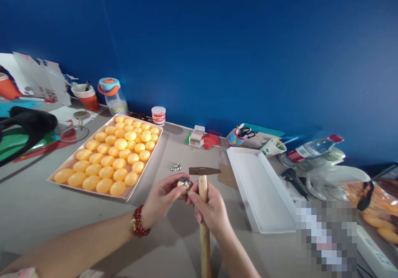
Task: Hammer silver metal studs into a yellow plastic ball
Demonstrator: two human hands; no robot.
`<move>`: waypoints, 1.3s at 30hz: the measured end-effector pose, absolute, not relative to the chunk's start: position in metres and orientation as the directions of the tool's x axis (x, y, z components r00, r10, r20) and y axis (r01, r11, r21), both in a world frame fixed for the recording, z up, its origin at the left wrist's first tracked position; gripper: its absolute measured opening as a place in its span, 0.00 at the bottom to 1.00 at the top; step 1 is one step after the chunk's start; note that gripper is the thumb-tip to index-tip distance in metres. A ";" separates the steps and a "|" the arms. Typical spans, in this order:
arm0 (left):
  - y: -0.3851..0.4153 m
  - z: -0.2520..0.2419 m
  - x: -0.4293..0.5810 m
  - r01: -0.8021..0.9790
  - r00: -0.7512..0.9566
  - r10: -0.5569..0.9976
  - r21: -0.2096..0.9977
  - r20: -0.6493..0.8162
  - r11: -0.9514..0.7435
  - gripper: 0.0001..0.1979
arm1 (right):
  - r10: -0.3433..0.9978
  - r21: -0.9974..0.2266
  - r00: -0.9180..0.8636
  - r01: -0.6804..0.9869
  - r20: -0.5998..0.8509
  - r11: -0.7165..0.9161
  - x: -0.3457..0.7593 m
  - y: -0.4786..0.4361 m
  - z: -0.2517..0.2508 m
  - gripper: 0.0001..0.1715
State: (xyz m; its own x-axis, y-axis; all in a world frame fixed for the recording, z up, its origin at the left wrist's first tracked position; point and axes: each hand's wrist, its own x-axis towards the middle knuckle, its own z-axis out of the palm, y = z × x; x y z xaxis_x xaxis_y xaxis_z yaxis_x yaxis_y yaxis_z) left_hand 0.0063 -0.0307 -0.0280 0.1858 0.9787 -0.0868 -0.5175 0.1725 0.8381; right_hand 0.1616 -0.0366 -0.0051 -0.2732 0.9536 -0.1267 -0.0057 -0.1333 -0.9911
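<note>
Between the fingers of my left hand (164,197) is a small shiny metal ball (184,184), silver with a golden tint. My right hand (211,209) is wrapped round the wooden handle of a hammer (205,245), whose dark head points up and lies crosswise above the fingers. The right thumb and fingertips reach over to the ball's right side; whether they touch it, I cannot tell. Just beyond my left hand, a little cluster of shiny metal pieces (176,167) lies on the grey table (174,236).
On the left, a shallow box (132,191) holds rows of orange balls (104,185). A long white tray (264,199) lies to the right. Along the blue wall stand a lidded jug (113,97), a small tub (158,115) and a pen cup (234,138). A plastic bottle (311,149) leans at right.
</note>
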 end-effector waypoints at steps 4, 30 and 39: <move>-0.031 -0.026 0.007 -0.510 0.184 0.980 0.845 -0.076 0.161 0.15 | 0.953 -0.989 -0.271 -0.017 -0.135 -0.145 0.161 -0.036 -0.007 0.11; -0.021 -0.025 -0.003 -0.631 0.160 0.980 0.752 -0.116 0.192 0.16 | 0.880 -0.603 -0.351 0.641 0.321 0.476 0.187 -0.047 0.023 0.13; -0.022 -0.026 -0.002 -0.601 0.176 0.972 0.765 -0.155 0.230 0.16 | 0.855 -0.509 -0.386 0.688 0.346 0.517 0.178 -0.047 0.020 0.14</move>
State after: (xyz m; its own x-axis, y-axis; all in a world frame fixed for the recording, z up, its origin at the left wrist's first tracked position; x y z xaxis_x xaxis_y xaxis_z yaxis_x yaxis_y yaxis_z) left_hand -0.0019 -0.0220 -0.0258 0.1756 0.9723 -0.1545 -0.6014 0.2302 0.7651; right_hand 0.1783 -0.0472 0.0204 -0.3862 0.8550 0.3461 0.6883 0.5169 -0.5089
